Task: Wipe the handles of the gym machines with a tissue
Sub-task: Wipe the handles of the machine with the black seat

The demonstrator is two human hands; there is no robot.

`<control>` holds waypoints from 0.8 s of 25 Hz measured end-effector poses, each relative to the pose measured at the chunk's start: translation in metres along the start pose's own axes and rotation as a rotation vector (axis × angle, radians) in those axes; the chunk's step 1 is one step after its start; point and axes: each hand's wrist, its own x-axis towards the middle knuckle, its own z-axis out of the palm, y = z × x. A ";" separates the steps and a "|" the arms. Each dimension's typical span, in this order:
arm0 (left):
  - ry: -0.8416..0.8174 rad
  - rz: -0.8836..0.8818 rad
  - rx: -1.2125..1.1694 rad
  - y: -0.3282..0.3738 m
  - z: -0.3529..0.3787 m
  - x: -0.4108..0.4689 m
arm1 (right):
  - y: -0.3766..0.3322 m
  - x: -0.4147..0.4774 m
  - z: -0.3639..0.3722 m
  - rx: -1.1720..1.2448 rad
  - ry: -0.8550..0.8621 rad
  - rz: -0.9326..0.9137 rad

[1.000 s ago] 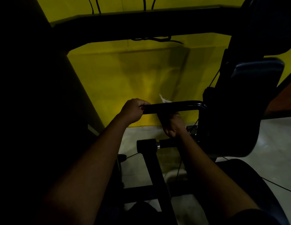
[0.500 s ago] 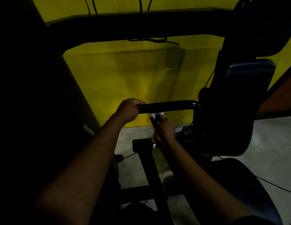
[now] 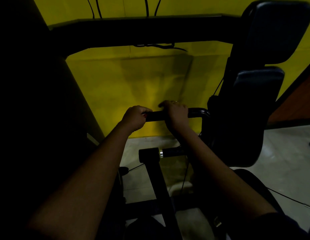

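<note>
- Nearest the camera, under both forearms: black upright post (image 3: pixel 156 184) topped by a lower bar (image 3: pixel 173 152) with a silver collar (image 3: pixel 161 152), untouched; easily skipped in this gloom if taken for frame rather than grip.
- Slightly further out, left hand (image 3: pixel 134 118): curled round the free end of the handle (image 3: pixel 156 116), steadying it. Risk: covers that end, so leaves a patch unwiped unless shifted later.
- Just beside it, right hand (image 3: pixel 176 115): fingers wrapped over the top of the same handle, knuckles up. No tissue visible; probably pressed between palm and bar, but cannot tell.
- Likely trouble here: thin tissue bunching or tearing under so tight a grip, then bare skin rubbing the bar instead of paper; also slipping out unnoticed and dropping to the floor (image 3: pixel 280 153).
- Right of both hands: curved bend (image 3: pixel 205 113) at the handle's junction with the machine; awkward to reach, may stay dirty, with some chance of knocking knuckles on the dark seat pad (image 3: pixel 259 80) close behind.
- Furthest: yellow wall (image 3: pixel 133 84) with hanging cables (image 3: pixel 147 7); dim light throughout, so hard to judge clean from dirty.
</note>
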 end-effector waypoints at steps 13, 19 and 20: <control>0.078 -0.046 -0.077 -0.013 0.001 -0.005 | -0.025 0.025 0.002 0.080 -0.257 -0.200; 0.013 -0.067 -0.009 -0.015 0.004 0.000 | 0.032 0.006 -0.018 -0.023 0.036 -0.005; 0.007 -0.068 -0.008 -0.015 0.005 0.001 | 0.032 0.012 -0.015 -0.103 0.052 0.106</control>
